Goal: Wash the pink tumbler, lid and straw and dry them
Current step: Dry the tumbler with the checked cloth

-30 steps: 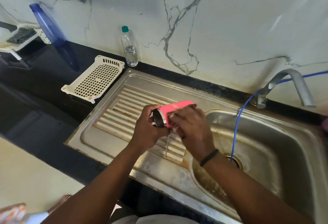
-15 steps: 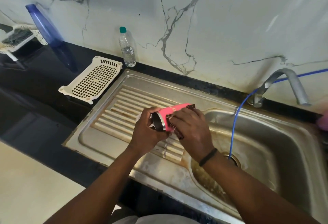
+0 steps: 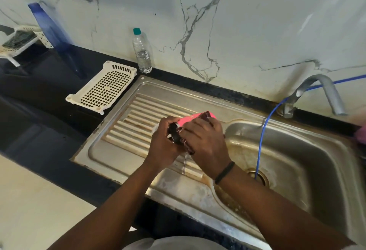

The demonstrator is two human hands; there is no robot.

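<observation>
The pink tumbler [image 3: 190, 119] lies on its side in the air above the ribbed drainboard [image 3: 134, 115]. My left hand [image 3: 162, 144] grips its steel rim end. My right hand [image 3: 206, 140] is curled over the tumbler's body and holds a dark scrubber [image 3: 207, 115] wrapped against it, so only a strip of pink shows. A thin metal straw [image 3: 184, 163] lies on the drainboard just under my hands. A pale edge [image 3: 155, 128] shows behind my left hand; I cannot tell whether it is the lid.
The steel sink basin [image 3: 297, 160] is to the right, with a tap [image 3: 320, 91] and a blue hose [image 3: 261, 146] running down to the drain. A white perforated tray [image 3: 103, 89], a clear water bottle [image 3: 141, 51] and a blue bottle [image 3: 51, 29] stand on the black counter to the left.
My right hand has slid with the scrubber along the tumbler toward the rim end, covering more of the pink. My left hand keeps its grip; the straw has not moved.
</observation>
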